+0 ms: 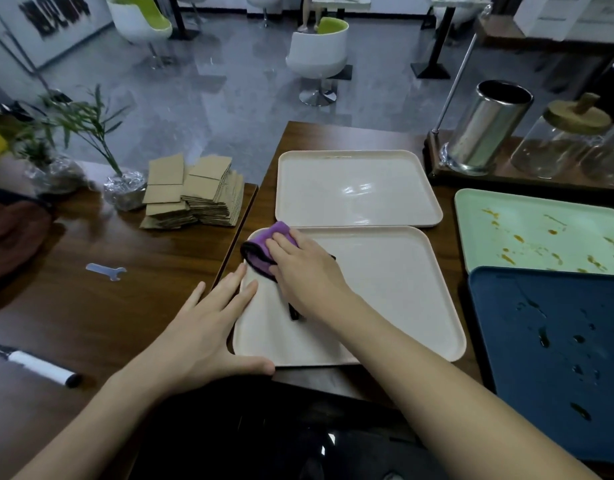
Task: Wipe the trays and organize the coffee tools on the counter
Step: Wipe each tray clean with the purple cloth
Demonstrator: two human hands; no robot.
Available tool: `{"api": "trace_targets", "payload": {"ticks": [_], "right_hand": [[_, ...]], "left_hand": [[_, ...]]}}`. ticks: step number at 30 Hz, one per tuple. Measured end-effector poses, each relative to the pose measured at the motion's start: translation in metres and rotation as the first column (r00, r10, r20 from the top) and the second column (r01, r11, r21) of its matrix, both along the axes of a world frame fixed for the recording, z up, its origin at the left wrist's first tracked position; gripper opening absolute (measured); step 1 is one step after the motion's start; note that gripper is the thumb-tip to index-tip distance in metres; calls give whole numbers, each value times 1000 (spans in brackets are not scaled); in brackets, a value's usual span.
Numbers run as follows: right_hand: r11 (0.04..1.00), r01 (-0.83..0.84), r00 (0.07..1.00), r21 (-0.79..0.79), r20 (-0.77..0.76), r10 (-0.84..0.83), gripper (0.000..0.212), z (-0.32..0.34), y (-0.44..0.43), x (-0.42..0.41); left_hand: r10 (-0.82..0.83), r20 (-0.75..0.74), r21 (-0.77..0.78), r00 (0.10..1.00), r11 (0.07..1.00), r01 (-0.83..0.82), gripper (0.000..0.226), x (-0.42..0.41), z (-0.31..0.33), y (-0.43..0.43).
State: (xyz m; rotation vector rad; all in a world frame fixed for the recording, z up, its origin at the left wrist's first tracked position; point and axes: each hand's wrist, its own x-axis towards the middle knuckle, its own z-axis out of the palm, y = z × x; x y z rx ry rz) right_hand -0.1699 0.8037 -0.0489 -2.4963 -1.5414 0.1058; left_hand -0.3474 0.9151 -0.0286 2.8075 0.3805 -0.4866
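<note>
Mid-frame, my right hand (pixel 300 271) presses the purple cloth (pixel 257 251) flat-fingered onto the near tray (pixel 402 289), with my left hand (pixel 208 330) spread flat on its left edge.

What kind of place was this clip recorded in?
Likely a café or coffee shop: serving trays on a wooden counter, a stack of cardboard cup sleeves, and white tub chairs beyond.

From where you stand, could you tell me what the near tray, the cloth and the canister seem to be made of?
Near tray: probably plastic or melamine, cream, smooth, with a soft sheen. Cloth: soft purple fabric, perhaps microfibre, with a dark sewn edge. Canister: polished metal, likely steel, given its mirror-like reflections.
</note>
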Motion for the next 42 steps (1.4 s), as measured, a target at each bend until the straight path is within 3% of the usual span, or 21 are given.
{"api": "trace_targets", "payload": {"ticks": [6,13,17,24,26,30,36,39,42], "right_hand": [[989,143,990,36,-14,-143,34,9,-42,18],[953,302,951,-4,-68,-301,50,8,-105,49],[963,266,958,-48,-92,-270,61,15,-127,39],[972,204,967,113,-177,-183,45,18,-160,-2],[950,243,955,193,-217,-200,39,28,-173,0],[896,327,929,301,-274,-248,29,46,-205,9],[790,446,891,421,-294,-346,40,68,-264,47],[792,458,885,405,-292,-362,41,67,-320,96],[787,468,881,403,-290,-375,38,71,-344,132]], "left_hand": [[20,-7,14,1000,1000,-20,134,0,0,-2],[29,-17,23,999,999,-29,136,0,2,-3],[46,-61,32,997,999,-44,140,3,5,-5],[6,-276,150,961,988,37,160,32,29,-16],[-27,-221,113,975,992,53,162,48,35,-29],[-109,36,-29,993,993,110,155,84,34,-73],[-136,208,-165,969,971,172,118,134,39,-133],[-148,305,-158,941,966,204,98,182,35,-188],[-210,294,-35,932,973,230,100,214,29,-217]]}}
